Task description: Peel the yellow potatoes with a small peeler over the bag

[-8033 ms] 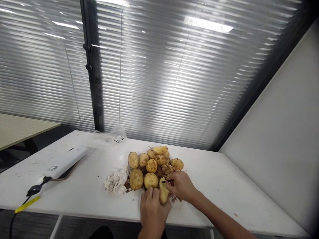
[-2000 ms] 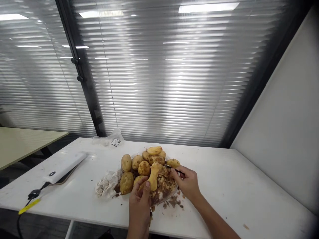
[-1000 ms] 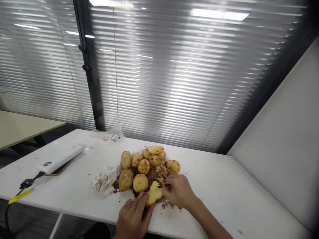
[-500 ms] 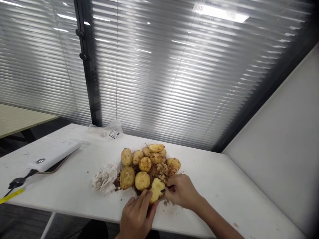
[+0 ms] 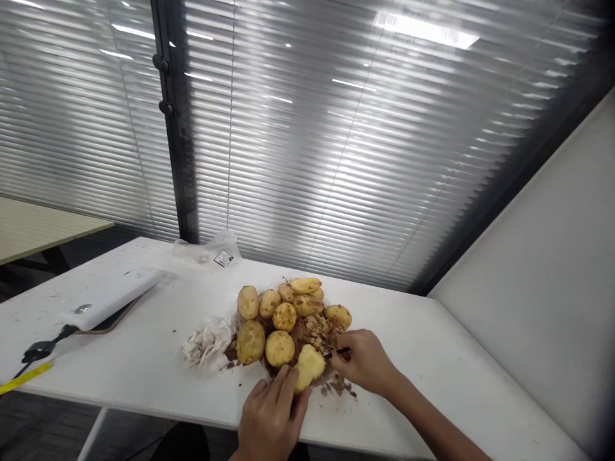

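My left hand (image 5: pixel 272 410) grips a potato (image 5: pixel 310 368) near the front of the table, its pale yellow cut flesh facing up. In my right hand (image 5: pixel 362 362), a small, thin dark tool (image 5: pixel 342 351) is pinched between the fingers. Its tip is at the potato's right edge; its exact kind is too small to make out. Just behind the held potato lie a round potato (image 5: pixel 279 349), a larger brownish one (image 5: pixel 250 342) and several others. Brown and pale crumbly scraps (image 5: pixel 317 326) are heaped among them.
Crumpled white tissue (image 5: pixel 209 342) lies left of the potatoes. A clear plastic bag (image 5: pixel 211 250) with a label is at the table's back edge. On the left are a white power bank (image 5: pixel 113 298) and cable. Dark scraps (image 5: pixel 339 386) lie below my right hand.
The tool has drawn back to the right from over the potato's cut face to its edge. My left hand keeps its hold on the potato. The whole view has shifted slightly.
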